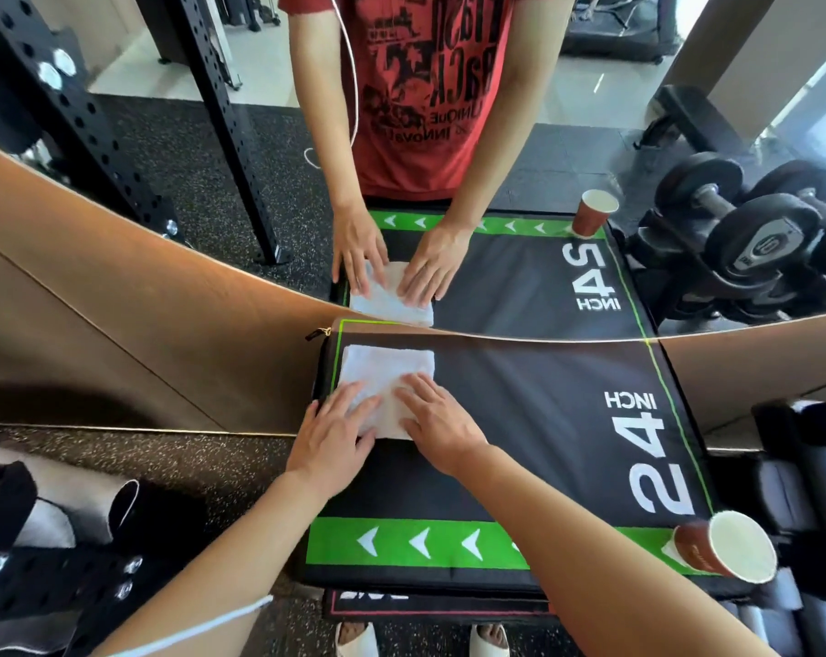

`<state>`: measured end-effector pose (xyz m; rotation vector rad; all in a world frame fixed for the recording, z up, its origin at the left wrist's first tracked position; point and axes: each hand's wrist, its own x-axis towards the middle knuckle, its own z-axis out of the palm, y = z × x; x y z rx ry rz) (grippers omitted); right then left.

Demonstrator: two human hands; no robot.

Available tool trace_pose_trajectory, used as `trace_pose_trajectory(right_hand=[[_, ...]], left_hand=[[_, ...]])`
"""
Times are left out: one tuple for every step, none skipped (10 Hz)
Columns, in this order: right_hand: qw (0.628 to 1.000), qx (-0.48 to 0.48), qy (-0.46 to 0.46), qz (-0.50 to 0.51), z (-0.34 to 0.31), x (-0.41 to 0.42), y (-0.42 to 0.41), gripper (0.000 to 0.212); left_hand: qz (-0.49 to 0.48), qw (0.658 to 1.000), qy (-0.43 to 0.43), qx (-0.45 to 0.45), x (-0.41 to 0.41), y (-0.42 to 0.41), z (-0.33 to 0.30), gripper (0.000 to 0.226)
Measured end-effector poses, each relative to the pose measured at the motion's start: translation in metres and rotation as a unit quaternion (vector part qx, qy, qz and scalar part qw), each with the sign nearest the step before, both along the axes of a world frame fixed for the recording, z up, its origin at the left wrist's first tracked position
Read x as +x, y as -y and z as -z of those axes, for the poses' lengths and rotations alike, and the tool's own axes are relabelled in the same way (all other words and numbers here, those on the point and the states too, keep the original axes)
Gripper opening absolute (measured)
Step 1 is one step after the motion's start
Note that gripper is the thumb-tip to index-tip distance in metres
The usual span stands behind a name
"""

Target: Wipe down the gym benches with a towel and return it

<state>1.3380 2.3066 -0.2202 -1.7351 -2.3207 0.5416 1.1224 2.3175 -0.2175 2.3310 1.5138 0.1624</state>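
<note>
Head view, looking straight down, and both hands are flat on the towel: the left hand lies palm down with fingers spread over the towel's near left part, the right hand presses beside it on the near right part, fingers stretched forward, neither one clenched or gripping, just open palms bearing on the cloth. That towel is white, folded to a neat rectangle, and it sits at the far left corner of the counter, a black padded box top with a thin green line along its edges. Out from the hands, big white lettering reads "24 INCH" on the right side of the pad, and a broad green band with white arrowheads runs along the near edge. At the near right corner a brown paper cup stands tilted toward the camera, its white inside showing. Right behind the box a mirror rises, and it doubles everything: hands, towel, cup, a red printed shirt. Dumbbells show on a rack in the reflection at right. Below, the speckled dark floor, and two white slippers peek out at the bottom edge.
</note>
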Motion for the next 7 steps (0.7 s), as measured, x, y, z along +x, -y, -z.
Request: trace_pose_trajectory(right_hand=[[1.0,-0.004,0.006,0.004,-0.001,-0.01,-0.021,0.053],[1.0,-0.014,0.005,0.01,-0.002,-0.017,-0.036,0.053],[1.0,-0.025,0.01,0.014,-0.004,-0.018,-0.042,0.054],[0.999,-0.039,0.025,0.022,-0.005,-0.019,-0.036,0.055],[0.998,-0.049,0.032,0.03,-0.011,-0.02,-0.029,0.055],[1.0,-0.018,0.012,0.017,-0.018,-0.019,-0.026,0.05],[1.0,-0.009,-0.01,-0.01,-0.024,-0.025,-0.02,0.05]], left_hand=[[-0.001,1.0,0.002,-0.005,-0.008,-0.022,0.0,0.055],[-0.001,1.0,0.004,-0.005,-0.014,-0.037,0.001,0.055],[0.002,1.0,0.007,-0.008,-0.015,-0.042,0.001,0.054],[-0.011,1.0,-0.002,-0.018,-0.012,-0.038,-0.001,0.054],[-0.033,0.999,-0.018,-0.006,-0.009,-0.027,-0.013,0.051],[-0.078,0.997,-0.009,0.028,-0.015,-0.01,-0.025,0.045],[-0.133,0.99,-0.029,0.044,-0.024,0.01,-0.034,0.044]])
